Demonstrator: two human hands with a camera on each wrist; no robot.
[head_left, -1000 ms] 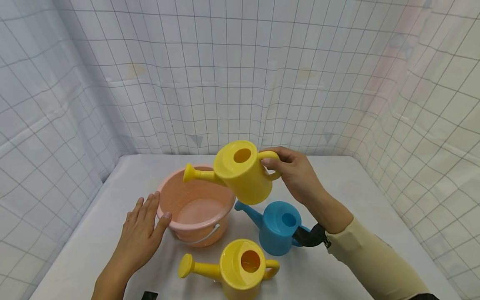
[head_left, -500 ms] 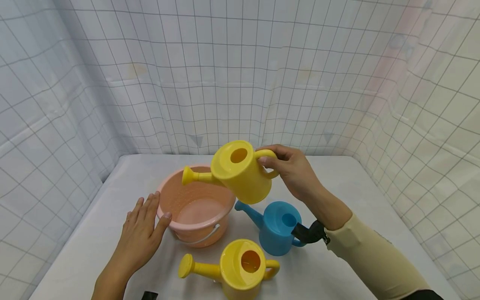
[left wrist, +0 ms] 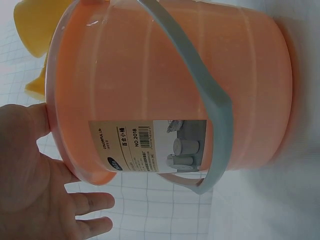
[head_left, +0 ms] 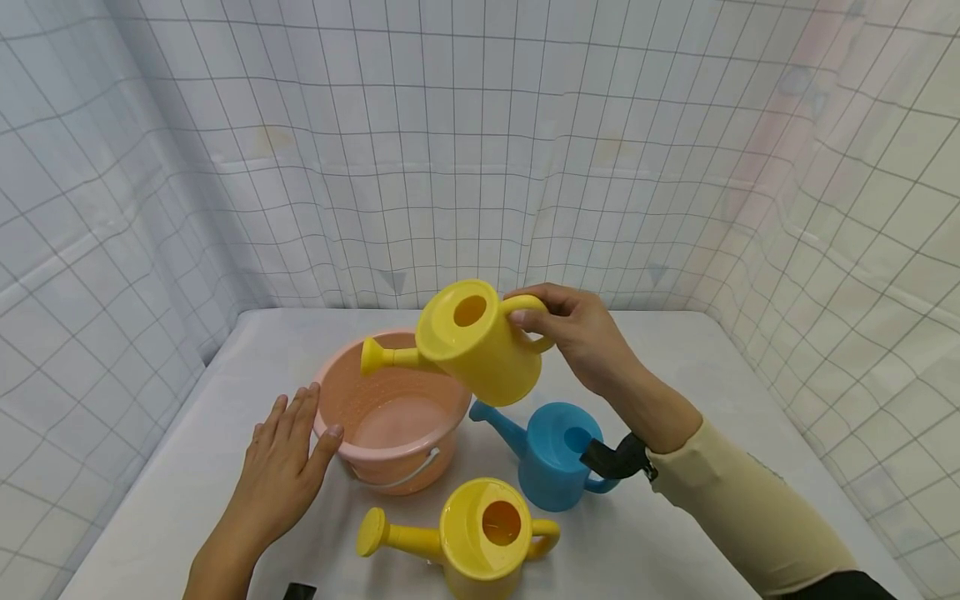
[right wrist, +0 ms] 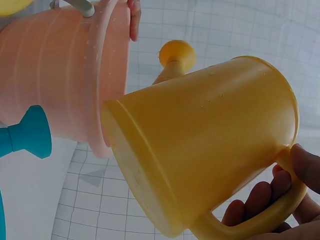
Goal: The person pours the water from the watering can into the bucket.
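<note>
My right hand [head_left: 588, 337] grips the handle of a yellow watering can [head_left: 491, 358], holding it in the air with its spout tilted down to the left. That spout hangs over the inside of a pink bucket [head_left: 442, 467]. In the right wrist view, curled fingers [right wrist: 260, 197] go round the handle and droplets dot the can [right wrist: 215, 135]. My left hand [head_left: 281, 475] lies with straight fingers against the bucket's left rim. From the left wrist view, thumb and fingers [left wrist: 92, 202] spread beside the bucket [left wrist: 165, 80], touching its rim.
A blue watering can [head_left: 558, 467] stands right of the bucket, under my right forearm, a black strap end overlapping it. In front stands a second yellow watering can [head_left: 483, 542], with liquid visible in its opening. Gridded white curtains [head_left: 480, 150] enclose the white table [head_left: 660, 533].
The held watering can has shifted slightly left and its spout has dipped a little lower. My right forearm moved along with it. The left hand and bucket stay still.
</note>
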